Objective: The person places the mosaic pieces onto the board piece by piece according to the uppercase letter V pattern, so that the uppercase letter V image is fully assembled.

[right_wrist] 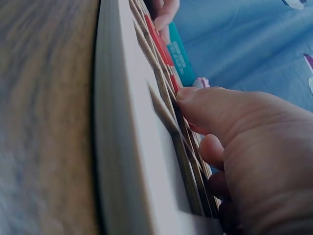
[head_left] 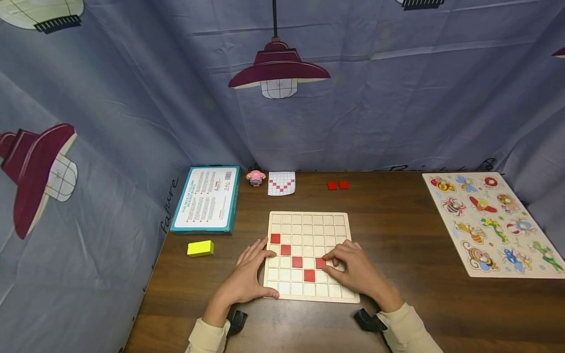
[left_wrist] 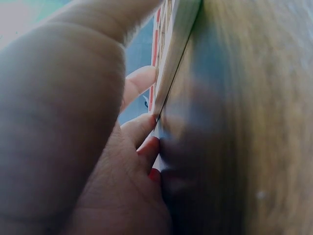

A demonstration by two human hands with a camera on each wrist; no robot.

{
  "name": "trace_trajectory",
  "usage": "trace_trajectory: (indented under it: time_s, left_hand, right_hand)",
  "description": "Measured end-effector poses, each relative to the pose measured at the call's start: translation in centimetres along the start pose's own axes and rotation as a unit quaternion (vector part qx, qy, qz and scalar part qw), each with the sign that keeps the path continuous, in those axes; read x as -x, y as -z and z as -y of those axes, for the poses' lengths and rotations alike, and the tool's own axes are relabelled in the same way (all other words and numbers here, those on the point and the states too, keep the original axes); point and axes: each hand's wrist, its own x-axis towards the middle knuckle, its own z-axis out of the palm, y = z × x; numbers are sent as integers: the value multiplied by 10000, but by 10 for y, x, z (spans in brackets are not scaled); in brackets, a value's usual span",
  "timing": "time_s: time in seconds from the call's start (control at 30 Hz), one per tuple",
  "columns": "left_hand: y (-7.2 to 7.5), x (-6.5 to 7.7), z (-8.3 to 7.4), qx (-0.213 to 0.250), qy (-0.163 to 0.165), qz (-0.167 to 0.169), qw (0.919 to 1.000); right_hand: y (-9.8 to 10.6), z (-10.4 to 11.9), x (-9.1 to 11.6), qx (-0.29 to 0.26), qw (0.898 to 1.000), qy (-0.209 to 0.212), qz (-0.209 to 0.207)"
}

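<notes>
A wooden grid board (head_left: 309,297) lies on the table with several red square tiles in its cells, forming a diagonal that turns upward at the right. My left hand (head_left: 244,277) rests against the board's left side, fingers spread, thumb and index finger touching its edge. In the left wrist view, the left hand (left_wrist: 122,171) lies along the board's side (left_wrist: 176,54). On the board's right half, my right hand (head_left: 355,268) pinches a red tile (head_left: 320,263) at its right edge with thumb and index finger. The right wrist view shows its thumb (right_wrist: 205,105) low over the grid.
Behind the board are a pattern card (head_left: 281,188), a small pink figurine (head_left: 256,177) and two loose red tiles (head_left: 337,186). At left lie a teal-edged box (head_left: 205,198) and a yellow block (head_left: 200,248). An insect picture board (head_left: 494,220) lies at right.
</notes>
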Motion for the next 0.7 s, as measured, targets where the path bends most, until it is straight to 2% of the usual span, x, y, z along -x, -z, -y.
trace_trajectory:
  time_s: [0.1, 0.33, 0.43, 0.6, 0.7]
  left_hand:
    - [0, -2, 0, 0, -11, -16, 10000]
    - [-2, -2, 1, 23, -45, -59, 10000]
    - [-4, -1, 1, 41, -49, -48, 10000]
    - [-4, -1, 3, 55, -91, -93, 9999]
    - [-3, -1, 3, 34, -70, -90, 9999]
  right_hand:
    - [2, -1, -1, 16, 10000, 80, -50]
    - [5, 0, 1, 130, 9998, -117, 89]
    - [6, -2, 4, 135, 9999, -78, 46]
    - [11, -8, 6, -56, 9996, -47, -291]
    - [22, -20, 8, -172, 9969, -404, -652]
